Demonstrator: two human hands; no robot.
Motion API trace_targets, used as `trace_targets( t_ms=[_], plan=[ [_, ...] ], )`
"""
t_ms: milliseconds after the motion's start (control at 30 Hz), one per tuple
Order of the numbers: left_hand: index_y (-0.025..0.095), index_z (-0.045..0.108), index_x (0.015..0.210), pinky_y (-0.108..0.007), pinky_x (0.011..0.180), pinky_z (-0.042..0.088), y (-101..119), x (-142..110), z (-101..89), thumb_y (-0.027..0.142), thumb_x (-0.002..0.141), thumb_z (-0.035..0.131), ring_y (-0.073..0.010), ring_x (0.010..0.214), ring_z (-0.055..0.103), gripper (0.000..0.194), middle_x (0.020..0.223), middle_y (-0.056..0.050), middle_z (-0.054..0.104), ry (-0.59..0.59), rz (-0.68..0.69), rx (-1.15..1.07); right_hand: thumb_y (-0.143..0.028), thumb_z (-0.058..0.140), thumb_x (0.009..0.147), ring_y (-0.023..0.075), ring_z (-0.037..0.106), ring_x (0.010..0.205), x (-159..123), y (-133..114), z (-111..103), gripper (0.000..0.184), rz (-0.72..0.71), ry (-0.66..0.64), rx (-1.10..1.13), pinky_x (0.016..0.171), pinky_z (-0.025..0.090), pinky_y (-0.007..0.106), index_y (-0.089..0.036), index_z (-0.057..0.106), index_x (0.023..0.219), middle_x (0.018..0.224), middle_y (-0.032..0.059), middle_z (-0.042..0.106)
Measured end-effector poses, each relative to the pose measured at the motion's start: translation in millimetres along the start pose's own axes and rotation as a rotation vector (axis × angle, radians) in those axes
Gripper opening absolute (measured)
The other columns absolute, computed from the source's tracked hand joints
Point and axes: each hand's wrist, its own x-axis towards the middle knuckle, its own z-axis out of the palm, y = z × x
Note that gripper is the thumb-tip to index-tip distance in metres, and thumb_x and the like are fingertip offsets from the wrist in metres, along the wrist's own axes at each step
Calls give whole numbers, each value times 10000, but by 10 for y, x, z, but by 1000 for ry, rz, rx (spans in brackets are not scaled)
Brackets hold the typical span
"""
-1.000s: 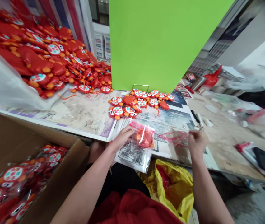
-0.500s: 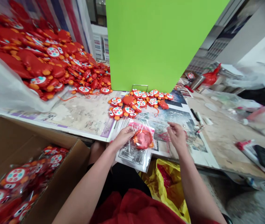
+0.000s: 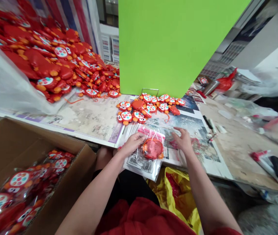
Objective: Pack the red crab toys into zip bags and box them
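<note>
My left hand [image 3: 132, 143] pinches the left edge of a clear plastic bag [image 3: 146, 153] lying at the table's near edge. Inside the bag lies a red crab-shaped toy [image 3: 153, 148], back side up. My right hand [image 3: 183, 139] hovers just right of the bag with fingers spread, over a tangle of red cords [image 3: 197, 143]. A small cluster of loose crab toys [image 3: 144, 109] lies beyond the bag, in front of a green panel [image 3: 170, 42].
A big heap of red crab toys [image 3: 46, 62] fills the far left of the table. A cardboard box [image 3: 26, 173] with bagged toys stands at my lower left. A yellow bag [image 3: 178, 192] hangs under the table edge. Markers [image 3: 208, 122] and plastic wrapping lie to the right.
My right hand came back from the red cords on the right to just beside the bagged toy, fingers spreading. The left hand stayed on the bag.
</note>
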Motion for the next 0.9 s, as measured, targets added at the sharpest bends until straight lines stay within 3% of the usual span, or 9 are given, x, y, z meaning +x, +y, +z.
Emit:
trace_targets(
  t_ms=[100,233,267,333,433,500,733,800,900],
  plan=[
    [154,591,805,-246,684,415,-4,10,3,478,819,644,-127,720,532,329,779,1,586,-2,36,9,-313,646,754,383,478,1219,170,9,-360,381,-54,169,-316,1006,325,639,-174,675,1107,1281,181,570],
    [153,590,804,-253,689,413,-5,23,15,468,818,645,-131,718,530,320,771,-1,586,-20,43,10,-236,536,848,337,446,1280,130,-372,-833,417,-280,717,-317,1033,362,541,-139,606,1248,1357,219,490],
    [153,589,802,-255,691,414,-9,25,17,469,815,648,-132,720,530,322,773,-2,589,-22,41,5,-227,498,875,320,459,1274,83,-477,-882,404,-333,770,-302,1035,372,520,-140,598,1257,1338,215,507],
    [155,582,795,-254,691,411,-20,28,17,470,811,653,-133,721,530,323,772,-1,590,-11,39,-1,-214,435,903,305,532,1196,-18,-619,-864,354,-400,611,-295,1006,406,506,-156,636,1189,1227,186,598],
    [157,572,793,-250,686,410,-31,16,13,469,811,654,-129,721,530,322,777,4,588,15,44,-5,-272,473,891,291,650,933,-152,-630,-643,264,-368,-76,-260,867,490,467,-188,719,940,947,118,710],
    [156,570,789,-247,682,412,-24,-3,12,471,808,656,-124,709,528,327,766,8,582,17,45,-8,-359,523,885,266,667,825,-224,-571,-467,261,-270,-389,-113,789,516,417,-200,730,883,868,87,726],
    [138,642,915,-258,725,450,13,-35,33,432,799,679,-147,778,594,318,878,-36,662,-8,38,-77,-547,608,825,240,661,857,-373,-617,-4,428,57,-395,407,769,510,356,-179,721,1011,970,76,734],
    [135,666,958,-264,746,460,-2,-27,30,429,790,692,-158,810,614,340,930,-53,684,-6,17,-90,-533,655,787,205,644,773,-383,-640,96,399,129,-459,543,704,498,317,-188,720,977,916,55,731],
    [133,687,939,-274,764,470,-13,-24,25,446,784,701,-172,840,634,350,954,-67,706,9,-22,-145,-488,739,711,147,571,623,-386,-609,167,327,230,-410,684,578,435,258,-191,708,845,754,19,692]
  ],
)
